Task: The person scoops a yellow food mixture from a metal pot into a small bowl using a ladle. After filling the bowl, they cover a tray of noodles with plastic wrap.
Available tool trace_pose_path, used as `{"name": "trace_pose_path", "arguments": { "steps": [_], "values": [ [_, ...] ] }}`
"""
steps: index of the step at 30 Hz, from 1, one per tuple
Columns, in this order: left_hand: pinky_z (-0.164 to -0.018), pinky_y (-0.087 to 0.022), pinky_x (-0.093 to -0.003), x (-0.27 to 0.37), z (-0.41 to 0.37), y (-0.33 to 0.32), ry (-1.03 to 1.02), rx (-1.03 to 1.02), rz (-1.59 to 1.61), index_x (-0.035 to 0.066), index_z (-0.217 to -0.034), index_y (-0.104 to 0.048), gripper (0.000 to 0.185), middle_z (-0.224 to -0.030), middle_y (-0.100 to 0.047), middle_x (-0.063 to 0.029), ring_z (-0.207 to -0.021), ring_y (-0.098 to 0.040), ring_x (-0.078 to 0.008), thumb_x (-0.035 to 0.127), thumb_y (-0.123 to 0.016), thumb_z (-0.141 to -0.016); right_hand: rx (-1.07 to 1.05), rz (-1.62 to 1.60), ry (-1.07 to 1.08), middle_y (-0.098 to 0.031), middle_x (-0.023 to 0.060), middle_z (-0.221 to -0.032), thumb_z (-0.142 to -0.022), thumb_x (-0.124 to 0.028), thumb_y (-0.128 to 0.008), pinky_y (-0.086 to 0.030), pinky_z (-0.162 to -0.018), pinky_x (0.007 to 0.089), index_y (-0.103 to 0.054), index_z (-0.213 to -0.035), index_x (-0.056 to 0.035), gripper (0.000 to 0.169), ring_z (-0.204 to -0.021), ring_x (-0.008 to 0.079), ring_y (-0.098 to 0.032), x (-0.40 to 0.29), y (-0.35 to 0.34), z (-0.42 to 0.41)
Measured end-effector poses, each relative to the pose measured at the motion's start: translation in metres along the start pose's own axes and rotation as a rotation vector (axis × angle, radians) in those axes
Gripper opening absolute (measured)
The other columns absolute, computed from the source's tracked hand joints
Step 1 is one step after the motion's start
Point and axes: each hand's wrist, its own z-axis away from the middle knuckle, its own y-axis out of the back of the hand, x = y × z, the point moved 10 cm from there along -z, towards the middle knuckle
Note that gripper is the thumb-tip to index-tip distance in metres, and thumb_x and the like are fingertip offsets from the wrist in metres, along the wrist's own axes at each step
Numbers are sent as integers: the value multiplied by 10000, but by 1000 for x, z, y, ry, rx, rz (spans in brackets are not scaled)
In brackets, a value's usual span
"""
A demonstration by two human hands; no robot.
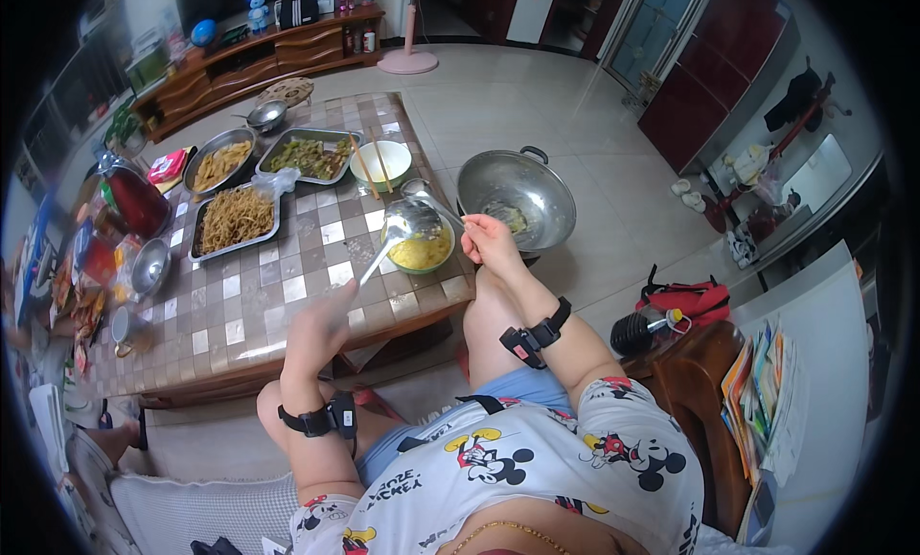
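Observation:
My left hand (pixel 318 332), blurred, grips the handle of a metal spoon (pixel 376 262), whose head is over a bowl of yellow food (pixel 420 254) near the table's right edge. My right hand (pixel 491 240) holds the handle of a large metal ladle (pixel 411 217) above the same bowl; the two utensils overlap there. The ladle partly covers the bowl. To the right of my right hand is a large metal wok (pixel 535 188) with some food residue inside. Behind the bowl stands a pale green bowl (pixel 384 161) with chopsticks (pixel 365 168) across it.
The tiled-pattern table (pixel 287 318) bears a tray of noodles (pixel 237 221), a tray of green vegetables (pixel 310 156), a dish of yellowish pieces (pixel 221 163), a red thermos jug (pixel 136 199), a metal bowl (pixel 151 267) and a mug (pixel 128 331). A dark bottle (pixel 636 331) stands right.

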Motion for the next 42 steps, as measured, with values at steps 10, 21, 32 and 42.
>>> {"name": "trace_pose_path", "arguments": {
  "steps": [10,21,32,42],
  "values": [
    [-640,-447,-398,-13,1,4,32,61,70,151,-1204,-544,524,-785,-586,-173,-722,-568,-349,2,-558,-702,92,-18,68,-525,39,-660,-936,-88,-413,-339,-435,181,-484,-1060,8,172,-489,59,-427,15,20,21],
    [-695,-449,-265,-28,-6,-1,131,72,100,130,-1242,-526,544,-790,-580,-163,-680,-558,-228,-7,-559,-716,-50,292,417,-505,7,-651,-929,-64,-432,-356,-467,188,-513,-1026,-8,139,-515,49,-433,-19,-26,61],
    [-678,-430,-228,-35,0,0,145,72,162,133,-1254,-518,550,-758,-557,-112,-666,-504,-145,-9,-561,-724,12,224,287,-501,9,-636,-933,-74,-416,-351,-435,185,-482,-1066,-14,160,-475,47,-416,20,10,48],
    [-664,-453,-293,-29,-1,1,69,110,103,134,-1208,-549,492,-794,-596,-161,-697,-586,-242,-2,-547,-735,120,213,320,-508,6,-630,-927,-74,-434,-351,-453,179,-517,-1061,-6,172,-485,38,-410,5,28,38]
  ]
}}
